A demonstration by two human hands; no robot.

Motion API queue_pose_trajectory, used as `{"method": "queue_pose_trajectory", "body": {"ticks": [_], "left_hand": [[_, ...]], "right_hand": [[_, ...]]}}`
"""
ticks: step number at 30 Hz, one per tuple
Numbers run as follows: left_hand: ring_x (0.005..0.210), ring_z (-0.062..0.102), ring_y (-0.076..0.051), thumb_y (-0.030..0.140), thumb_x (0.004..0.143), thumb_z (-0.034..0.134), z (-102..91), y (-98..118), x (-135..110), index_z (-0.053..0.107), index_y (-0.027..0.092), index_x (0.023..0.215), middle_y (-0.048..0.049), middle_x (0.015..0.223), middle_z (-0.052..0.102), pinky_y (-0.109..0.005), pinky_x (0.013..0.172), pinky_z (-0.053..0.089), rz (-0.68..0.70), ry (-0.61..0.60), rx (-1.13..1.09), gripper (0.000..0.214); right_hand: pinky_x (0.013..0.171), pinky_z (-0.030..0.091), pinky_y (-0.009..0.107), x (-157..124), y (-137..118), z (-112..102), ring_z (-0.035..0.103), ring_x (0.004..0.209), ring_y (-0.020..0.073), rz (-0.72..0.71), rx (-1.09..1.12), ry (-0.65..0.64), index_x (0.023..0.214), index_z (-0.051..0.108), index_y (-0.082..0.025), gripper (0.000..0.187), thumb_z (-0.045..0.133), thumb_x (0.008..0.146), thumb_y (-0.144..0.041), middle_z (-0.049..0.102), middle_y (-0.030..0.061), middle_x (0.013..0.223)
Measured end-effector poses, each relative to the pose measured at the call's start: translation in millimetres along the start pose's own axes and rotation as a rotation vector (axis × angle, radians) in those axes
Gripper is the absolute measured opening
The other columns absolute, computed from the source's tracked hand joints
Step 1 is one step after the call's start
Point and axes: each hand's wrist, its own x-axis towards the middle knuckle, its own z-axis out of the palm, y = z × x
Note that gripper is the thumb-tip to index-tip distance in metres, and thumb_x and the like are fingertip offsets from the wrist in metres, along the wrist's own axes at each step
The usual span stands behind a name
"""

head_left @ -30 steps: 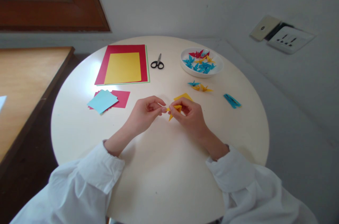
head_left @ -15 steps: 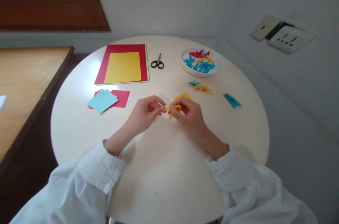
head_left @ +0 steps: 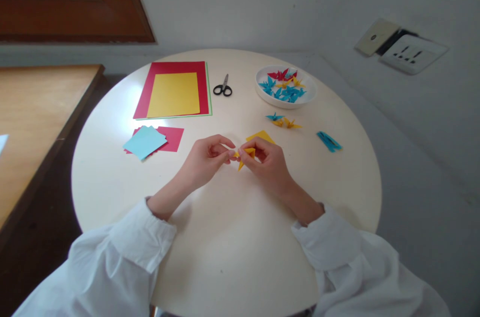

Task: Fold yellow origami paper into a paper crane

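Note:
Between my two hands, just above the table's middle, is a small folded yellow paper crane (head_left: pixel 242 163), one point of it angled down. My left hand (head_left: pixel 210 158) pinches its left tip between thumb and fingers. With thumb and forefinger, my right hand (head_left: pixel 267 158) grips the body, and the fingers hide part of the folds. A yellow paper square (head_left: pixel 262 135) lies partly behind my right hand. Beyond it rest finished paper cranes, a blue one (head_left: pixel 275 117) and yellow ones (head_left: pixel 290 123).
A white dish (head_left: pixel 262 97) at the back right holds several cranes. Scissors (head_left: pixel 224 88) lie near a red sheet (head_left: pixel 144 102) and a yellow sheet (head_left: pixel 174 95). Light blue squares (head_left: pixel 146 142) cover a pink square (head_left: pixel 172 139) at left. Blue folded strips (head_left: pixel 329 141) lie at right.
My fingertips are slightly closer together, and less of the crane's left tip shows between them. Everything else on the table stays in place.

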Motion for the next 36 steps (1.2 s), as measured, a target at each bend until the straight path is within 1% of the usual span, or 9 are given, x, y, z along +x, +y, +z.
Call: {"method": "queue_pose_trajectory", "body": {"ticks": [3,7,14,18,23,25,29,33,36], "left_hand": [[0.052,0.057,-0.012,0.027,0.072,0.061,0.3,-0.2,0.0,0.060,0.015,0.074,-0.0019,0.059,0.066,-0.022,0.048,0.039,0.005,0.006,0.007,0.012],[0.056,0.059,-0.013,0.027,0.072,0.059,0.6,1.5,-0.9,0.059,0.015,0.071,-0.0039,0.064,0.068,-0.022,0.049,0.040,0.024,0.015,0.020,0.012],[0.059,0.063,-0.016,0.027,0.073,0.059,-0.7,-3.1,0.7,0.059,0.016,0.075,-0.0019,0.056,0.064,-0.024,0.051,0.044,0.006,0.018,0.024,0.011],[0.059,0.063,-0.016,0.032,0.076,0.057,-0.8,-4.9,1.5,0.059,0.016,0.075,-0.0011,0.055,0.061,-0.024,0.053,0.045,-0.016,0.040,0.013,0.016],[0.057,0.060,-0.014,0.034,0.077,0.059,-1.0,-1.6,-1.5,0.060,0.016,0.079,-0.0023,0.060,0.066,-0.023,0.051,0.040,0.028,-0.076,0.020,0.018],[0.057,0.059,-0.014,0.035,0.077,0.060,-1.0,-1.0,-2.4,0.060,0.017,0.080,-0.0022,0.061,0.067,-0.023,0.051,0.040,0.048,-0.095,0.007,0.018],[0.055,0.058,-0.013,0.035,0.075,0.062,-0.4,-1.6,-2.2,0.060,0.016,0.080,-0.0020,0.058,0.066,-0.024,0.050,0.039,0.060,-0.054,0.004,0.020],[0.057,0.061,-0.015,0.032,0.072,0.064,1.1,-0.4,-2.6,0.059,0.016,0.079,-0.0018,0.058,0.067,-0.025,0.053,0.042,0.015,-0.018,-0.045,0.019],[0.062,0.064,-0.016,0.032,0.071,0.066,1.6,1.6,-3.9,0.059,0.015,0.079,-0.0018,0.061,0.067,-0.025,0.057,0.045,-0.010,-0.025,-0.077,0.019]], "right_hand": [[0.053,0.040,0.024,-0.3,-0.5,0.0,0.050,0.055,0.0108,-0.001,-0.015,0.000,0.062,0.054,-0.020,0.013,0.058,0.073,-0.025,0.056,-0.0024,0.058],[0.053,0.041,0.024,-0.5,-1.3,0.1,0.050,0.055,0.0111,0.001,-0.016,-0.001,0.062,0.054,-0.020,0.012,0.058,0.073,-0.025,0.057,-0.0020,0.058],[0.053,0.042,0.024,-0.1,-1.0,0.0,0.051,0.056,0.0116,0.019,-0.001,0.002,0.062,0.054,-0.020,0.012,0.057,0.073,-0.026,0.056,-0.0020,0.059],[0.053,0.041,0.024,0.4,-1.3,0.1,0.050,0.055,0.0111,0.011,0.001,0.005,0.062,0.053,-0.020,0.013,0.057,0.073,-0.025,0.055,-0.0024,0.058],[0.051,0.040,0.023,-0.5,-2.7,0.4,0.049,0.053,0.0098,0.005,-0.012,-0.022,0.062,0.056,-0.019,0.013,0.059,0.074,-0.025,0.058,-0.0027,0.058],[0.051,0.039,0.023,-1.2,-3.2,0.4,0.048,0.053,0.0095,0.001,-0.017,-0.026,0.062,0.056,-0.019,0.014,0.060,0.074,-0.025,0.058,-0.0029,0.058],[0.050,0.038,0.023,-1.9,-4.0,0.7,0.049,0.053,0.0098,-0.007,-0.017,-0.015,0.063,0.057,-0.020,0.013,0.060,0.074,-0.025,0.059,-0.0027,0.059],[0.051,0.038,0.023,-1.7,-4.1,1.2,0.050,0.054,0.0102,-0.009,-0.007,-0.002,0.064,0.057,-0.020,0.012,0.060,0.074,-0.024,0.060,-0.0024,0.060],[0.053,0.040,0.024,-1.5,-2.9,1.1,0.052,0.056,0.0108,-0.026,-0.015,0.013,0.065,0.057,-0.019,0.011,0.058,0.075,-0.023,0.060,-0.0017,0.062]]}}
